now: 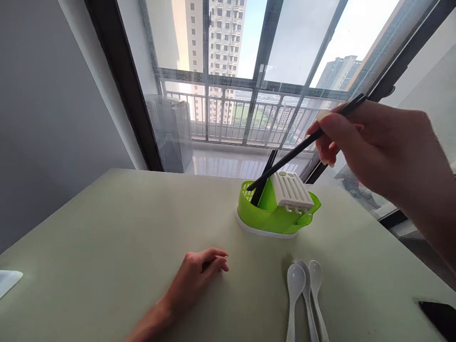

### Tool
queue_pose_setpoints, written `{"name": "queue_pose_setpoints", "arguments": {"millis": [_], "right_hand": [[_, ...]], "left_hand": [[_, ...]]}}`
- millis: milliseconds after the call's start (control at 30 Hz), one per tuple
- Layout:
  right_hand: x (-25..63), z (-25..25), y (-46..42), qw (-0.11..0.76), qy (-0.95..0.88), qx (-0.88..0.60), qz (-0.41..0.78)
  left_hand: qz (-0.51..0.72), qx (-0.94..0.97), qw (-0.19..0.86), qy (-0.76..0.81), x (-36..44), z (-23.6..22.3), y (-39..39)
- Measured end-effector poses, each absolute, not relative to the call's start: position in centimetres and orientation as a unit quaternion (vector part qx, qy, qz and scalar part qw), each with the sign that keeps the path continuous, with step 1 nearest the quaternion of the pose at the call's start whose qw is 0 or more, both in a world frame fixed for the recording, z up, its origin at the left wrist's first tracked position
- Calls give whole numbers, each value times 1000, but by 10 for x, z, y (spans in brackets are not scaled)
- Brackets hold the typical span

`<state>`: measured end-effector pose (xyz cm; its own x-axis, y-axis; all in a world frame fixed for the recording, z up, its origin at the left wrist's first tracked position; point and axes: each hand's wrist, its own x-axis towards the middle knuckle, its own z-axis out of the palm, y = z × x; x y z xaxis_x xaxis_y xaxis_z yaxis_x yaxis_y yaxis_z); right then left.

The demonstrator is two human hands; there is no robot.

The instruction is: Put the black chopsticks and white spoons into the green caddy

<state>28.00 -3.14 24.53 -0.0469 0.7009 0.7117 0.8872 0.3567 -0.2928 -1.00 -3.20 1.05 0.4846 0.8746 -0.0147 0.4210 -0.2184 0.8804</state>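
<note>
My right hand (377, 147) is raised at the right, its thumb and fingers pinched around a black chopstick (285, 162). I cannot tell whether a second one lies along it. The chopstick slants down to the left, its lower tip over the left compartment of a green utensil holder (258, 217). More black chopsticks (259, 191) lean upright inside that compartment. A white slotted rack (290, 187) with small hooks tops the holder's right part. My left hand (197, 273) rests on the table in front of the holder, fingers loosely bent and apart from the thumb, holding nothing.
Several white spoons (296, 280) lie together on the pale table (107, 247), in front of the holder. A dark object (440, 316) sits at the right edge, and a white pointed thing (9, 281) at the left. Behind the table are a glass door and balcony railing (228, 111).
</note>
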Motion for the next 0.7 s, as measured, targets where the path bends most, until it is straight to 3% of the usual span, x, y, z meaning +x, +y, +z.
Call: {"name": "queue_pose_setpoints", "arguments": {"millis": [167,467,700], "right_hand": [[285,219,5,329,-743,-582,-29],[291,172,59,259,-749,-602,100],[284,181,30,344,-706,-607,-121]], "left_hand": [[243,768,425,414,-9,13,-32],[247,774,420,404,-9,7,-32],[245,773,426,401,-9,8,-32]]}}
